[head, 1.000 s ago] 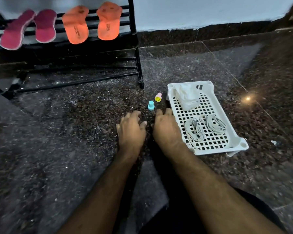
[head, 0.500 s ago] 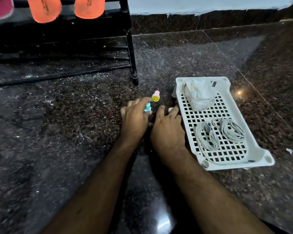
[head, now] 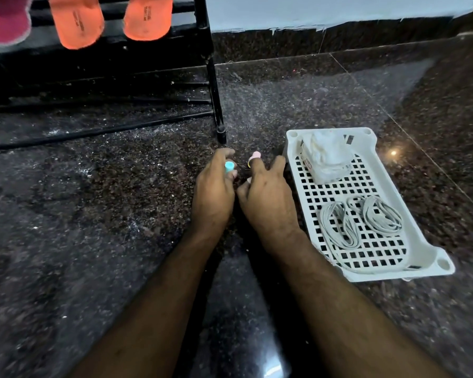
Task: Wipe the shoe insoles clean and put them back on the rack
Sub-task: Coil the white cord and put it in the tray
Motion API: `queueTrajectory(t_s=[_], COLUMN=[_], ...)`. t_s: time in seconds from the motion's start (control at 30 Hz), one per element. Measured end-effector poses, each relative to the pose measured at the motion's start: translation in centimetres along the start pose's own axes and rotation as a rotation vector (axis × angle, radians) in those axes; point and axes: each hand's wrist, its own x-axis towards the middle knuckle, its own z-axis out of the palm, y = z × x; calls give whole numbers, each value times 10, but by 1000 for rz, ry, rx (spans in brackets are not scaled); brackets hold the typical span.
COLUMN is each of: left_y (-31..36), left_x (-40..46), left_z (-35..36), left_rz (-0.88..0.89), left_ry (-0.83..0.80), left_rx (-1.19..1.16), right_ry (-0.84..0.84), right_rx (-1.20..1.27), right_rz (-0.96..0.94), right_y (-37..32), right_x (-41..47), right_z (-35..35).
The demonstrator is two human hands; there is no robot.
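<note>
Left hand [head: 213, 196] low over the dark speckled stone floor [head: 93, 214], grip pinching a small light-blue plastic cap-shaped piece [head: 228, 167]; right hand [head: 268, 197] just beside it, fingers loosely spread, fingertip touching a small pink piece [head: 254, 157]. Two orange foam insoles [head: 77, 20] and one magenta insole [head: 6, 25] well apart at 11 o'clock, hanging on the black metal rack [head: 208, 50]. White perforated plastic tray [head: 426, 257] at 3 o'clock, holding crumpled white tissue [head: 325, 154] and coiled grey laces [head: 339, 227].
</note>
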Motion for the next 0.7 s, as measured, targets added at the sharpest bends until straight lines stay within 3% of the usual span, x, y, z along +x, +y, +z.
queueTrajectory(t_s=[0.37, 0.57, 0.7], left_y=[0, -5, 1], left_x=[7, 33, 45], left_z=[4, 12, 10], left_rz=[-40, -184, -352], left_ry=[-19, -241, -355], left_rx=[-31, -138, -328], right_ry=[44, -35, -85], right_rx=[28, -36, 100], right_rz=[22, 73, 108], right_y=[7, 10, 5], right_x=[10, 24, 27], right_z=[13, 13, 12])
